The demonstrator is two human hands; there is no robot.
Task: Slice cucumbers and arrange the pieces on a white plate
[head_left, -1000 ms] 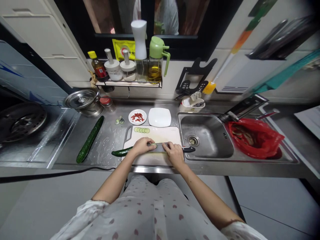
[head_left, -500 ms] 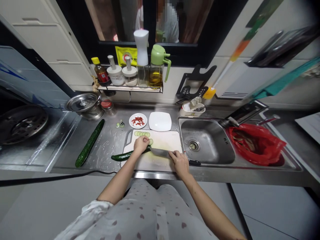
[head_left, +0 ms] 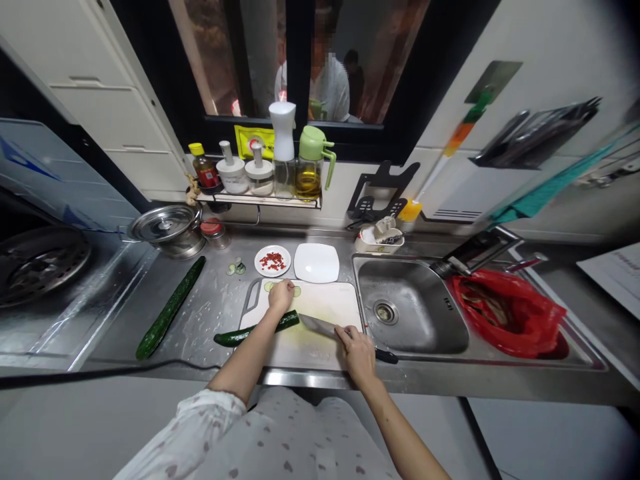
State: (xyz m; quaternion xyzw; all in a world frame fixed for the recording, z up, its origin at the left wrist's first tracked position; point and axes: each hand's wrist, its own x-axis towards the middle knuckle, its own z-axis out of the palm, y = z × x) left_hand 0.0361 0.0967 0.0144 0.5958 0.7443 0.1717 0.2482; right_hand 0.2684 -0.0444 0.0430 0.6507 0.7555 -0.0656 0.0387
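My left hand (head_left: pixel 281 295) is closed, fingertips pinched at a thin cucumber slice (head_left: pixel 297 291) near the top of the white cutting board (head_left: pixel 325 300). It partly covers a row of slices. Below it, the cut cucumber (head_left: pixel 287 321) lies across the board's left side, its cut end facing right and its middle hidden by my left forearm. My right hand (head_left: pixel 359 351) is wrapped round a kitchen knife (head_left: pixel 318 325). The blade points left, its tip beside the cucumber's cut end, and the black handle sticks out beyond my hand.
A whole cucumber (head_left: pixel 173 307) lies on the left counter. Behind the board are a plate of chopped red pieces (head_left: pixel 258 260), a white plate (head_left: pixel 317 263) and cucumber scraps (head_left: pixel 236 267). To the right are the sink (head_left: pixel 415 300) and a red bag (head_left: pixel 530 320).
My left hand has moved away from the cut cucumber towards the row of slices. The knife stays in my right hand by the cucumber's end. The camera view has tilted up.
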